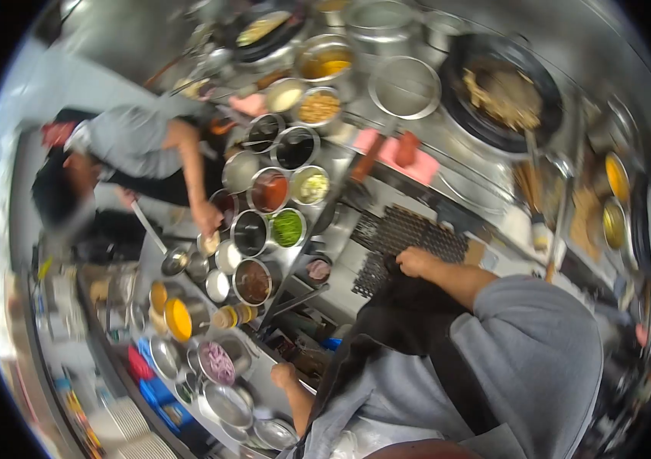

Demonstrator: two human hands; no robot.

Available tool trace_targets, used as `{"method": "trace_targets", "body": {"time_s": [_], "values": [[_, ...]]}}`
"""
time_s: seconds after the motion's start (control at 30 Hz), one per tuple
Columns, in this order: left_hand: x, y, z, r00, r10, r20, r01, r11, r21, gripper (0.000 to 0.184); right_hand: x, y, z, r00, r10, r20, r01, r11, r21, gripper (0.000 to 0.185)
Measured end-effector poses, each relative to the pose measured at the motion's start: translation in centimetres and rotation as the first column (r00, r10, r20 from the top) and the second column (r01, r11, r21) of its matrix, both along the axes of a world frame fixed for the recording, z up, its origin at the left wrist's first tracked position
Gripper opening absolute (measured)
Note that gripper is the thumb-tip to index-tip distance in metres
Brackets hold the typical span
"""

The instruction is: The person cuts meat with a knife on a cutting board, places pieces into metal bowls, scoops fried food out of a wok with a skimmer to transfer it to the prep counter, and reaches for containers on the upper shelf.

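My left hand (285,375) is at the lower middle, beside the steel counter (268,353) with its bowls and pans. Its fingers look curled, and what they hold, if anything, is too blurred to see. Further right, my right hand (415,262) is closed at the edge of my black apron (398,306), above the black perforated floor mat (417,232). Whatever it may hold is hidden. Nearest to my left hand is a bowl of sliced purple onion (217,362).
A co-worker (130,141) at the left reaches over sauce containers (270,190) and holds a ladle (175,262). On the stove at the top right sits a wok (455,99) with food. A strainer (404,87) lies beside it. Pink cloth (423,166) lies on the stove edge.
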State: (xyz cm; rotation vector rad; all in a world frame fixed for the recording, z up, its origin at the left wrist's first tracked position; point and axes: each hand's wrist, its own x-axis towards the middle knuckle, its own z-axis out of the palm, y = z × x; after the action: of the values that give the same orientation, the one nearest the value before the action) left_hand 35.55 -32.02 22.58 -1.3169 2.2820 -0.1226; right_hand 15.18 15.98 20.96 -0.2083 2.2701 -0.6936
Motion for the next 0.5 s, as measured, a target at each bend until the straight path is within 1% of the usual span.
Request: {"method": "trace_targets", "body": {"time_s": [0.03,0.07,0.13,0.17,0.2,0.23,0.3,0.33,0.37,0.4,0.43,0.47,0.5], "values": [[-0.5,0.0,1.2,0.997,0.071,-0.012,-0.071,0.996,-0.056,0.03,1.2,1.9,-0.6,0.997,-0.042,-0.07,0.044,0.998,0.033,0.031],[-1.0,0.0,1.8,0.999,0.035,-0.005,-0.035,0.998,-0.053,0.03,2.0,4.1,-1.3,0.985,-0.067,-0.157,0.077,0.995,0.063,0.029],[-0.8,0.2,2.3,0.998,-0.004,-0.057,-0.003,0.991,-0.136,0.028,3.7,8.8,-4.1,0.993,-0.085,-0.08,0.106,0.946,0.307,0.024],[-0.6,-0.9,1.4,0.998,-0.001,-0.061,-0.006,0.992,-0.123,0.028,5.0,10.6,-4.1,0.965,-0.219,-0.144,0.255,0.911,0.325,0.022],[0.2,-2.5,0.2,0.995,-0.1,-0.026,0.096,0.988,-0.122,0.025,6.7,12.8,-4.4,0.921,-0.324,-0.215,0.381,0.863,0.331,0.021],[1.3,-3.4,-1.2,0.985,-0.172,0.003,0.171,0.978,-0.116,0.023,9.7,16.4,-12.5,0.837,-0.454,-0.304,0.534,0.799,0.277,0.024],[3.8,-4.2,-4.0,0.91,-0.414,-0.006,0.404,0.892,-0.202,0.021,12.1,18.5,-11.9,0.958,-0.234,-0.165,0.284,0.846,0.451,0.027],[3.8,-3.5,-3.5,0.904,-0.426,-0.031,0.413,0.89,-0.192,0.021,12.4,18.6,-11.1,0.992,-0.051,-0.111,0.103,0.844,0.526,0.025],[2.3,-1.8,-0.9,0.956,-0.277,-0.093,0.262,0.954,-0.144,0.021,12.7,18.1,-11.2,0.993,-0.03,-0.111,0.085,0.844,0.53,0.025],[1.2,-1.1,0.9,0.975,-0.213,-0.058,0.208,0.975,-0.08,0.02,12.1,16.4,-8.6,0.994,0.009,-0.107,0.046,0.867,0.496,0.026],[-0.4,-0.4,3.1,0.994,-0.023,-0.103,0.022,1.0,-0.017,0.019,11.8,15.7,-9.7,0.987,0.015,-0.16,0.059,0.892,0.449,0.025],[-0.9,0.1,4.4,0.988,0.062,-0.139,-0.063,0.998,-0.008,0.02,10.6,12.2,-6.3,0.988,-0.047,-0.147,0.105,0.904,0.414,0.025],[-0.8,0.2,4.8,0.984,0.063,-0.168,-0.066,0.998,-0.009,0.021,10.0,10.2,-5.7,0.982,-0.039,-0.187,0.103,0.932,0.348,0.025]]}}
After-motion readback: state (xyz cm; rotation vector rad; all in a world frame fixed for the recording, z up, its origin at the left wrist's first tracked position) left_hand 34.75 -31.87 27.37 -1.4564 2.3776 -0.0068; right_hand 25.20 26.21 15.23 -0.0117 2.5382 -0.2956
